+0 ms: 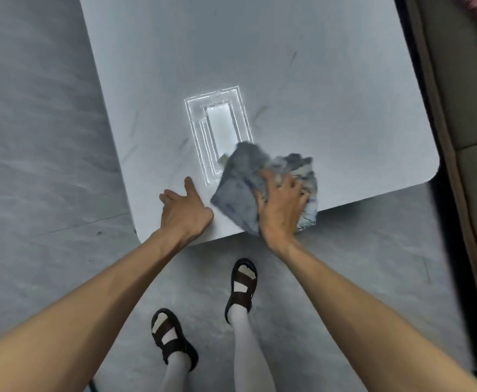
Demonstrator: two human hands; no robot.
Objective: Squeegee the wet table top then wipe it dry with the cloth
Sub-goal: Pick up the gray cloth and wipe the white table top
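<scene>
Right hand (281,206) lies palm-down on the cloth (240,190), fingers spread and pressing it flat against the table top (231,52); no pinch or grasp visible. The cloth is a crumpled grey-blue rag with pale patches, sitting at the near edge of the table, right of centre; its near corner overhangs the edge slightly. Its far part is motion-blurred.

Left hand (185,212) rests on the table just beside the cloth, at its left, not touching it as far as can be judged. Fingers loosely extended, thumb out, holding nothing.

Table top is white with rounded corners and a few faint dark streaks. A bright rectangular reflection (217,131) lies mid-table; the cloth covers its near right corner.

No squeegee in view.

Surroundings: grey marbled floor (33,137) on the left and below; a beige sofa (469,108) along the right side, close to the table. Two feet in dark sandals (243,287) and white socks stand just short of the near edge.
</scene>
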